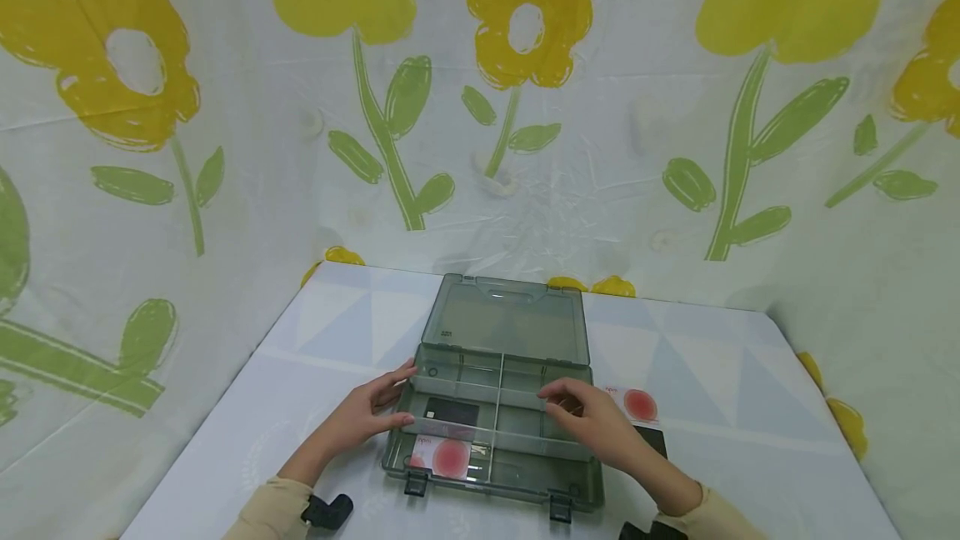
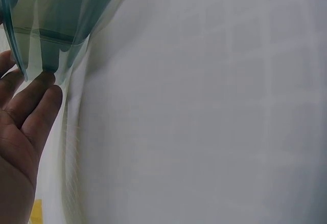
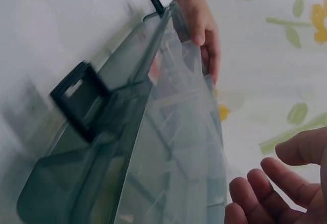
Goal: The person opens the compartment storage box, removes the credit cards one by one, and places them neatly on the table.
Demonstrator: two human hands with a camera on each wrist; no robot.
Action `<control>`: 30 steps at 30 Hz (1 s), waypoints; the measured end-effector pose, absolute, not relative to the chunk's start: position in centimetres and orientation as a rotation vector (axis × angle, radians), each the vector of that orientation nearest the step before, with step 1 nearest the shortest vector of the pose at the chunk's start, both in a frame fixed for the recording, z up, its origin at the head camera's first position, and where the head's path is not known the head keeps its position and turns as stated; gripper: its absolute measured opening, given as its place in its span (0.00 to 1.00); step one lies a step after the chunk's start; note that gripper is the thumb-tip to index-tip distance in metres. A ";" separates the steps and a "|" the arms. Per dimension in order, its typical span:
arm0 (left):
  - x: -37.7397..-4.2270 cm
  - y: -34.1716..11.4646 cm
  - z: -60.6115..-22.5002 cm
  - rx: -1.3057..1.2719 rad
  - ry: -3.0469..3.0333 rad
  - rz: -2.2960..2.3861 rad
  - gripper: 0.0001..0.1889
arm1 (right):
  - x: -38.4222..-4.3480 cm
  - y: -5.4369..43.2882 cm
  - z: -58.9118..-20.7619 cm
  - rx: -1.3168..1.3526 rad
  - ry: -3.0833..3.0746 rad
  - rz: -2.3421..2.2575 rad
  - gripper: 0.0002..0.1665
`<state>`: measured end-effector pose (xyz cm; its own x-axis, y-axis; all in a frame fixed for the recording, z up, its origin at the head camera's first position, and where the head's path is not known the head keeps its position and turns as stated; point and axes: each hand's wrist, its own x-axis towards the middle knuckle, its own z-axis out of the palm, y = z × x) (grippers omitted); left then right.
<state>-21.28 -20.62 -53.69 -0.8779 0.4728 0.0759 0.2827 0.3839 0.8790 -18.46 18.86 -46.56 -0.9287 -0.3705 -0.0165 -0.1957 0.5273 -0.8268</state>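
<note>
A translucent grey-green plastic compartment case [image 1: 547, 473] lies on the table, its lid [image 1: 513, 319] swung back. My left hand [image 1: 363, 417] rests against the case's left side, fingers extended along it; the left wrist view has its fingertips [image 2: 48, 78] right at the case wall. Over the right-hand compartments hovers my right hand [image 1: 596, 423], fingers loosely bent with nothing between thumb and fingertips in the right wrist view. A dark card [image 1: 452, 412] sits in the middle left compartment. In the front left one is a white card with a red circle [image 1: 442, 457].
Right of the case, partly behind my right hand, lie another white card with a red circle [image 1: 637, 405] and a black flat item [image 1: 652, 440]. Two dark latches [image 1: 560, 509] stick out at the case's front. A flowered curtain [image 1: 585, 215] surrounds the table [image 1: 720, 440].
</note>
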 end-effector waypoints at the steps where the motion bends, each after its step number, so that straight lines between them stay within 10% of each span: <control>1: -21.3 -20.6 -53.7 0.678 2.453 1.498 0.41 | -18.5 18.7 -46.4 -0.494 2.564 -1.357 0.14; 30: -21.3 -20.7 -53.8 0.642 2.450 1.496 0.41 | -21.0 13.1 -45.3 -0.428 1.800 -1.600 0.33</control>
<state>-21.30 -20.66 -53.77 -0.8859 0.4607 0.0542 0.2587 0.3936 0.8822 -20.97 13.10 -45.26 -0.7139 -0.6464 -0.2692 0.1916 0.1894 -0.9630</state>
